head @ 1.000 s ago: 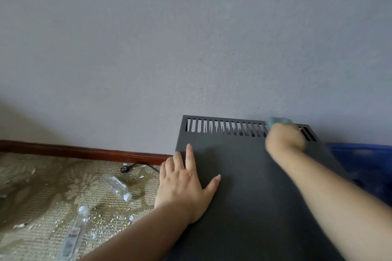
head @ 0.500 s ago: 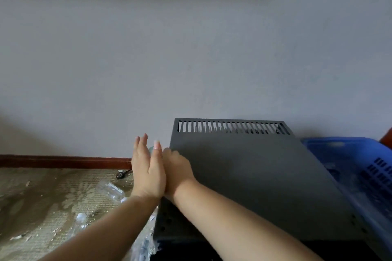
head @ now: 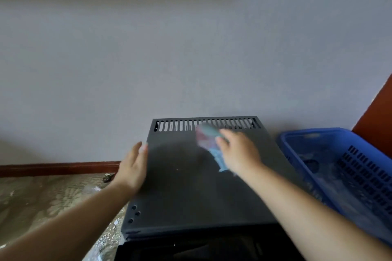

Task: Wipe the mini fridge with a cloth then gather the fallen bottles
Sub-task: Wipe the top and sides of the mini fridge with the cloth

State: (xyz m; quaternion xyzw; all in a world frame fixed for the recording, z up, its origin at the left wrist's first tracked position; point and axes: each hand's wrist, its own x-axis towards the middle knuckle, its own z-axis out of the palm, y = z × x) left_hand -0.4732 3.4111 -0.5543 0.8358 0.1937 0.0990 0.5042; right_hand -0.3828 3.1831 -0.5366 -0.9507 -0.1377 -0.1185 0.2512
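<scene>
The dark grey mini fridge point(head: 191, 193) stands against the wall, its flat top facing me with a row of vent slots along the back edge. My right hand point(head: 239, 152) presses a blurred blue and pink cloth point(head: 209, 140) on the top near the vents. My left hand point(head: 132, 167) rests with fingers together against the fridge's left edge. The fallen bottles on the floor to the left are mostly hidden behind my left arm; only a clear glint point(head: 96, 188) shows.
A blue plastic basket point(head: 331, 154) sits right of the fridge, touching its side. Patterned floor point(head: 42, 197) with white debris lies on the left. A dark plug point(head: 108, 177) lies by the brown skirting board point(head: 57, 167). A red-brown surface point(head: 377, 121) rises at far right.
My right hand swept the cloth from the back right to the left edge, then back toward the middle vents. My left hand lifted off the top to the left edge. The view shifted right.
</scene>
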